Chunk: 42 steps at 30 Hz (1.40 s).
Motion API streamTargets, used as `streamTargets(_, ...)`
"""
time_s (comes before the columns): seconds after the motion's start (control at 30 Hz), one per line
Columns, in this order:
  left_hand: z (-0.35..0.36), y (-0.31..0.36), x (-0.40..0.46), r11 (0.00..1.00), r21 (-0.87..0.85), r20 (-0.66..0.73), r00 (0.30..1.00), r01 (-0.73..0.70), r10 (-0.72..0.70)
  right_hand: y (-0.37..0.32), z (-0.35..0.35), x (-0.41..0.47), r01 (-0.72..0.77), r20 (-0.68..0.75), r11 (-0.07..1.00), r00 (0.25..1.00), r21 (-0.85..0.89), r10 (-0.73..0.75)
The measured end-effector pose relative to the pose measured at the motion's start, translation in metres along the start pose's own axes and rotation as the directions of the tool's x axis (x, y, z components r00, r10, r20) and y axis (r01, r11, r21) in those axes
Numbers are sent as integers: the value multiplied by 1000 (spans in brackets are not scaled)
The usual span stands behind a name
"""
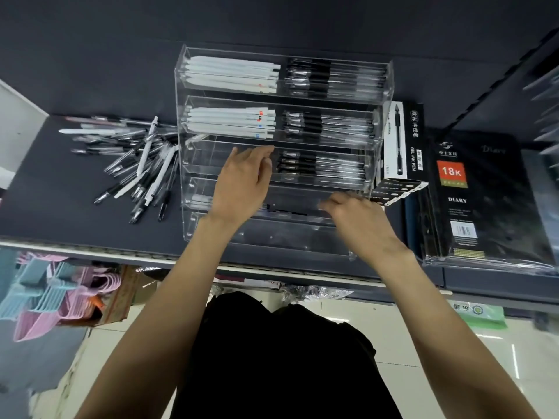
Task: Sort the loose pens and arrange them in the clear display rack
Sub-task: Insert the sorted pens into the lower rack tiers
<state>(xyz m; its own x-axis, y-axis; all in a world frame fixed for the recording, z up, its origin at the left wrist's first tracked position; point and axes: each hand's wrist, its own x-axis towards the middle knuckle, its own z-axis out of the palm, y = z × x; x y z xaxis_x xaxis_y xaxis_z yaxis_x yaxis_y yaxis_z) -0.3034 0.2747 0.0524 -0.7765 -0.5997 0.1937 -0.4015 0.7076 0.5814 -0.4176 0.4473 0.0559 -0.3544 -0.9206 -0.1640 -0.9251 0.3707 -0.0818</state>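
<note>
Pens (133, 164) lie in a loose, mixed-up pile on the dark shelf (45, 192), well off to the left of both hands. Some are white and some are black and clear, all crossing over each other.

Next comes the clear display rack (281, 140), right under the hands. Its top two rows hold white pens (233, 74) on the left side and black pens (332, 75) on the right. The third row has black pens only on the right, and its left side has none.

The left hand (242, 182) reaches over the third row with its fingers stretched out and easy, holding nothing I can see. The right hand (360, 219) is lower, at the fourth row, with its fingers bent down into the tray. It is blurry, so I cannot tell if it grips a pen.

To the right of the hands stand a gel pen box (403, 140) and a black diary (478, 195).

What could go wrong: a hand could bump the light rack and shake the neat rows. A pen could land in the wrong side. Pulling one pen from the pile could roll others off the shelf edge.
</note>
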Motion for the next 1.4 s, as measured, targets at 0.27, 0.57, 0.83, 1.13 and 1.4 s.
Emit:
streamTargets(0.27, -73, -59, -86, 999, -43, -601, 799, 4, -29, -107, -9, 12, 400, -592, 756, 805, 518, -20)
streamTargets(0.57, -125, -237, -81, 880, 118, -95, 887, 460, -451, -256, 23, 117, 142, -105, 793, 990, 592, -98)
streamTargets(0.83, -109, -268, -33, 909, 257, 189, 906, 327, -379, -284, 36, 210, -436, 104, 844, 899, 313, 425)
streamTargets(1.13, -135, -297, -29, 908, 34, 378, 836, 418, -399, -286, 39, 235, -638, 211, 617, 754, 460, 623)
streamTargets(1.4, -137, -293, -26, 929, 183, 454, 810, 323, -371, -277, 42, 229, -659, 240, 624, 743, 419, 624)
